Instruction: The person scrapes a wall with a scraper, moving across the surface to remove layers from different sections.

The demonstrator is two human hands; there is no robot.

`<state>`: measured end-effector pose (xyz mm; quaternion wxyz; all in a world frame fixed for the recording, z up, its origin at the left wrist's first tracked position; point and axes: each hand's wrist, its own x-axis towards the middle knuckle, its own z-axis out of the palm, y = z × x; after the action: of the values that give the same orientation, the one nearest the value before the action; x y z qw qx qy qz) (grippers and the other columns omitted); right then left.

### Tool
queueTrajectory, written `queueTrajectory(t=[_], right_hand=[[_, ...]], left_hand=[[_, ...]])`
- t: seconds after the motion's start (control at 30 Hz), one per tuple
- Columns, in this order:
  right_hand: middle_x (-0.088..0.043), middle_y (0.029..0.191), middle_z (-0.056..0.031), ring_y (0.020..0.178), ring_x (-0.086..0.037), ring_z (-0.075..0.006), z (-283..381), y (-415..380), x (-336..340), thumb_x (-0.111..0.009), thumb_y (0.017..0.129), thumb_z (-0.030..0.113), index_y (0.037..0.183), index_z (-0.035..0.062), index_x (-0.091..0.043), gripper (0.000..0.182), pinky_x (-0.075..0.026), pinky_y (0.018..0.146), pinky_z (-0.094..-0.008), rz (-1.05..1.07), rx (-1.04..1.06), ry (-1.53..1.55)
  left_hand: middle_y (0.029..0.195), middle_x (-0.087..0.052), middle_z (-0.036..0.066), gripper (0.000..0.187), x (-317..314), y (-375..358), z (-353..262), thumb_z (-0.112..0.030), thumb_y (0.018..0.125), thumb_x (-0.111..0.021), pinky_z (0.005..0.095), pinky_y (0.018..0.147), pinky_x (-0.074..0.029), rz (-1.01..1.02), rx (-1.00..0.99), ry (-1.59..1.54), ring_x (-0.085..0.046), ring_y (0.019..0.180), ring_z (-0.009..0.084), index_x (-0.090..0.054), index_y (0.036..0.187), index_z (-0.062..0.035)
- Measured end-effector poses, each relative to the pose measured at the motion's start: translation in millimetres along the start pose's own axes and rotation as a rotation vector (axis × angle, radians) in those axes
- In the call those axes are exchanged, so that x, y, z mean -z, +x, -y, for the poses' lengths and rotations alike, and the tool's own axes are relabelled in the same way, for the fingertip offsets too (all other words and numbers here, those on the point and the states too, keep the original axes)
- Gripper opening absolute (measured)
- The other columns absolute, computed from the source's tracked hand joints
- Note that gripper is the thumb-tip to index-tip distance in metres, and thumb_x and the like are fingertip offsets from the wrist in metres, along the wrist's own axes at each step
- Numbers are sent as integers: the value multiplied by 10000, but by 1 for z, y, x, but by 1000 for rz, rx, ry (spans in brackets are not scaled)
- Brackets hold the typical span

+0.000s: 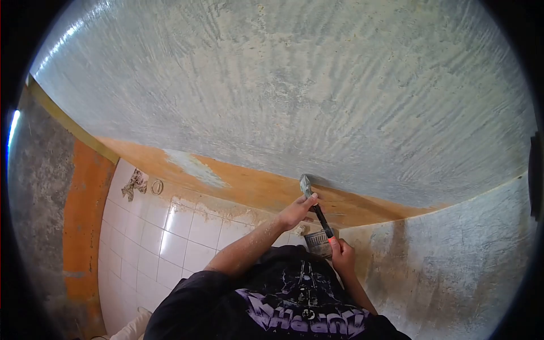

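Observation:
A long-handled scraper (pixel 324 222) with a black shaft, an orange-red band and a grey head slants up to the wall in front of me. My left hand (pixel 297 211) is closed around it just below the head. Lower down, near the orange-red band, my right hand (pixel 343 255) grips the handle. The scraper's head meets the wall (pixel 272 102), or is very close to it, where rough grey surface borders a strip of orange paint (pixel 255 187). Contact at the blade's edge cannot be made out clearly.
White floor tiles (pixel 153 238) lie below, with crumbs of debris along the wall's foot. A crumpled rag (pixel 135 184) and a ring-shaped item (pixel 157 187) rest at the left. Behind the handle is a grey grate (pixel 317 239). A side wall (pixel 442 266) closes the right.

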<state>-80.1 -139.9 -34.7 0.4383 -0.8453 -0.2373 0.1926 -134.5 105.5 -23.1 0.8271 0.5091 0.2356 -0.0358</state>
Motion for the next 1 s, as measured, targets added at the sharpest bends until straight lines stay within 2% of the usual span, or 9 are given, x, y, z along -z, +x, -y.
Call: queueTrajectory(t=[0.03,0.13,0.33,0.43,0.63,0.73,0.83,1.0], right_hand=[[-587,606,-137,531,-560,-208,2,1,3,-620,964,349,903,21,-702,343,-437,536,-355,16,-1,-25],[-583,605,-136,529,-560,-202,2,6,-14,-625,962,353,893,18,-697,349,-435,528,-354,-10,74,18],[-569,596,-124,533,-541,-168,11,0,-7,-641,959,335,898,19,-696,327,-430,528,-342,22,-36,-17],[-563,591,-115,530,-521,-161,27,4,-25,-645,958,331,892,21,-699,322,-427,528,-338,-11,64,-2],[-584,604,-92,543,-525,-164,21,0,-27,-638,960,357,886,22,-706,350,-437,549,-334,-1,-27,-56],[-585,605,-90,548,-527,-161,26,7,-37,-630,963,384,886,21,-706,379,-432,547,-341,-50,86,14],[-581,600,-90,547,-535,-166,33,12,-53,-628,963,399,881,25,-708,391,-434,547,-344,33,32,-48],[-573,592,-90,531,-523,-167,41,1,-55,-628,963,398,884,25,-706,390,-422,534,-338,-9,-32,-43]], left_hand=[[1126,-646,51,512,0,0,1,-531,1044,-367,436,922,-459,0,-4,1,-572,1132,168,-483,1358,-144],[1124,-645,49,502,16,-7,-2,-528,1045,-368,440,929,-457,-9,-19,13,-566,1138,170,-489,1354,-151],[1124,-651,49,498,9,-10,-7,-518,1050,-354,441,923,-453,2,-50,54,-568,1136,191,-490,1357,-150],[1159,-647,60,500,31,-18,-8,-515,1050,-350,450,935,-450,-10,-38,17,-569,1141,196,-489,1362,-150],[1138,-660,68,518,34,-15,-5,-529,1043,-360,456,932,-446,-4,-42,56,-568,1155,192,-481,1368,-145],[1114,-665,57,520,40,-21,-10,-531,1043,-357,453,925,-443,-11,-56,-4,-559,1155,176,-479,1364,-141],[1103,-661,49,521,60,-35,-22,-534,1043,-353,457,932,-438,-51,-36,62,-549,1156,167,-478,1358,-138],[1088,-657,42,529,57,-34,-18,-536,1046,-335,454,940,-431,-34,-46,72,-544,1148,166,-473,1362,-134]])
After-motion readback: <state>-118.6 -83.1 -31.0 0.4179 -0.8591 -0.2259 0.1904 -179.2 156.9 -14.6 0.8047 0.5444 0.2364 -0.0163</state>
